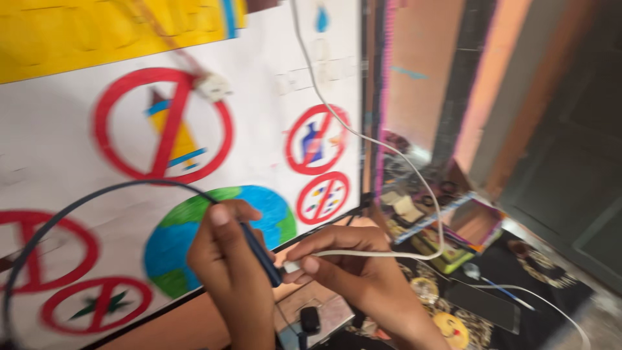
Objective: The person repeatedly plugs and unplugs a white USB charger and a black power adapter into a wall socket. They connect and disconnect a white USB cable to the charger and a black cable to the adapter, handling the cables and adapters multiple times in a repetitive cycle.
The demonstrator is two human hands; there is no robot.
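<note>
The left hand [227,272] is clamped around a dark blue, pen-shaped tool [261,254] whose thin dark cord [78,202] arcs up and left in a smooth loop, while the right hand [353,269] pinches the small plug end of a white rubbery cable [389,146], the two tips nearly touching in front of the chest. Behind them a flat, matte poster [272,110] painted with red crossed circles and a blue-green globe fills the left, its dark lower edge just beside the knuckles. To the right, a patterned black cloth [551,291] lies cluttered, leaving little open room.
</note>
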